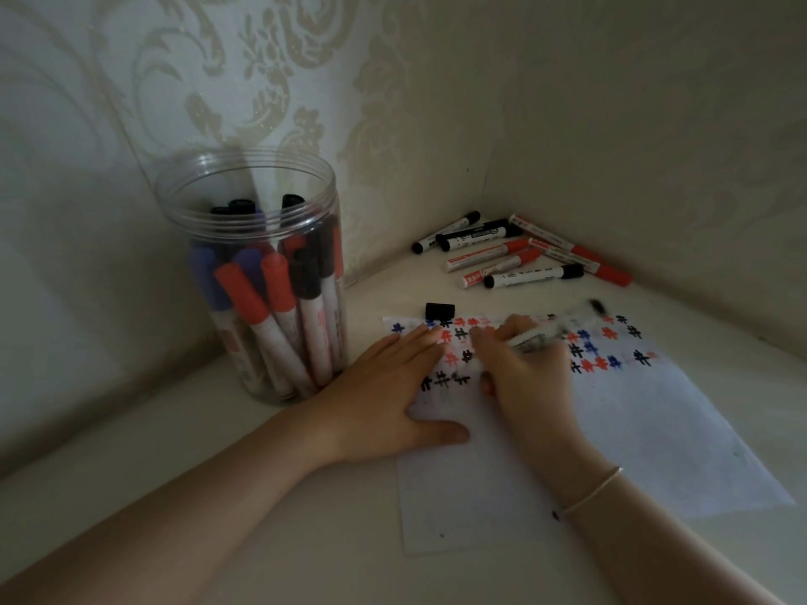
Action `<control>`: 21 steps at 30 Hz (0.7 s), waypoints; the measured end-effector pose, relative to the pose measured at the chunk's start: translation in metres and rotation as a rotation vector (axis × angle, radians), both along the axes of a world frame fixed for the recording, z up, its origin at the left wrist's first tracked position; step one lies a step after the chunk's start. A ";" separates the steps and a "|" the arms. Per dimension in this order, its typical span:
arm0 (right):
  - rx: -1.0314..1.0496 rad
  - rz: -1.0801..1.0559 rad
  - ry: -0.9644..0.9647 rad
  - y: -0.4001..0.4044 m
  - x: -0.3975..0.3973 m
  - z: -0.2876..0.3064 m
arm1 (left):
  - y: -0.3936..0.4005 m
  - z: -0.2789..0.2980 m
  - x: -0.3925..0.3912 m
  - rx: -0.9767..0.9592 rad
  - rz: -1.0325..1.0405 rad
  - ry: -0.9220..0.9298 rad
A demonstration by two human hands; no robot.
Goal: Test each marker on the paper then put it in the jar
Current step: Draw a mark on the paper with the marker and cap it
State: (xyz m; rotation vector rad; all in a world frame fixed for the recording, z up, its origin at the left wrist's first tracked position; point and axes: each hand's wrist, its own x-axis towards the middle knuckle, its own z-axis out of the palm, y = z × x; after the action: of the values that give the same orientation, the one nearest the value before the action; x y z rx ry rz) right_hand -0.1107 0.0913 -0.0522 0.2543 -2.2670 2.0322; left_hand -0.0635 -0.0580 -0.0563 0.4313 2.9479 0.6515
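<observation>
A white sheet of paper [646, 434] lies on the table, its upper part covered with black, red and blue test marks. My left hand [393, 395] rests flat on the paper's left edge, fingers straight. My right hand [528, 369] grips an uncapped black marker [563, 327], blurred, with its tip hidden under the hand down on the paper. Its black cap [440, 310] lies at the paper's top edge. A clear plastic jar [257, 277] stands to the left, holding several red, blue and black markers.
A pile of several capped black and red markers [524, 251] lies in the far corner by the patterned walls. The pale table top [244, 508] stretches toward me under both forearms. A thin bracelet [589, 491] circles my right wrist.
</observation>
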 end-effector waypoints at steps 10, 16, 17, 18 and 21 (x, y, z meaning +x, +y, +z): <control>-0.650 0.116 -0.311 0.013 -0.013 0.019 | 0.012 0.018 -0.010 0.204 0.282 0.310; -0.523 -0.058 -0.209 0.020 -0.019 0.018 | 0.020 0.012 -0.047 0.055 0.421 0.187; -0.513 -0.086 -0.211 0.021 -0.020 0.018 | 0.020 0.011 -0.049 0.100 0.419 0.205; -0.505 -0.108 -0.212 0.022 -0.022 0.017 | 0.020 0.011 -0.050 0.159 0.413 0.232; -0.518 -0.142 -0.198 0.023 -0.026 0.015 | 0.020 0.015 -0.047 0.302 0.376 0.294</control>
State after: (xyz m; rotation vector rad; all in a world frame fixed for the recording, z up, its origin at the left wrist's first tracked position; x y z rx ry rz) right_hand -0.1367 0.1141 -0.0371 -0.1481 -1.6928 2.5540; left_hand -0.1102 -0.0378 -0.0416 -0.0199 3.2488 1.1785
